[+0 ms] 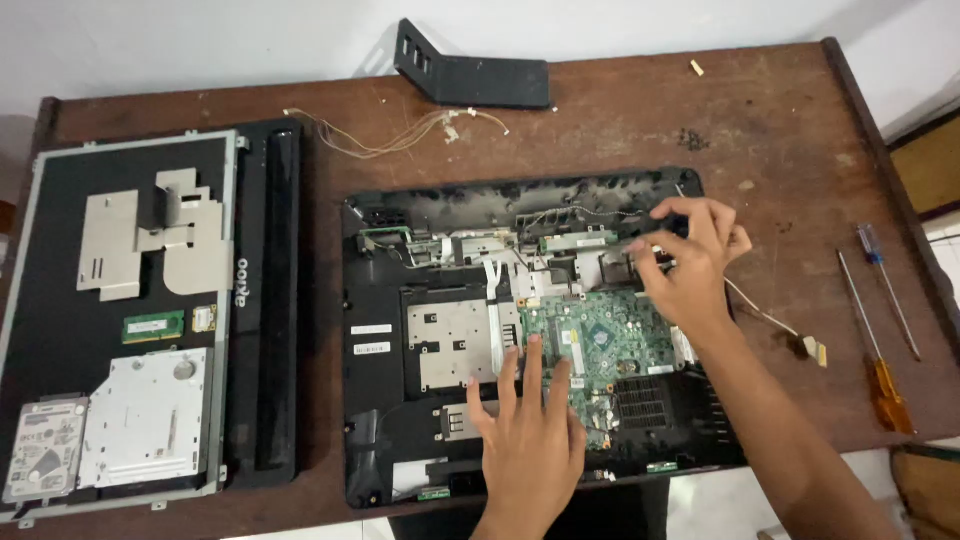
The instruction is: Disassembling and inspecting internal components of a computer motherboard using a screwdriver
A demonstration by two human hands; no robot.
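Green motherboard (590,340) under both hands

Drive label: at lower left of the frame we see a pale rectangular sticker (44,450) covering the top of the silver hard drive, with small dark print.
Chassis stickers: left of centre we find two small white rectangular labels (371,338), one above the other, on the black laptop base.
Memory label: at left we spot a small pale sticker (150,326) on the green memory module.
Screens, packages, signs: we see none.
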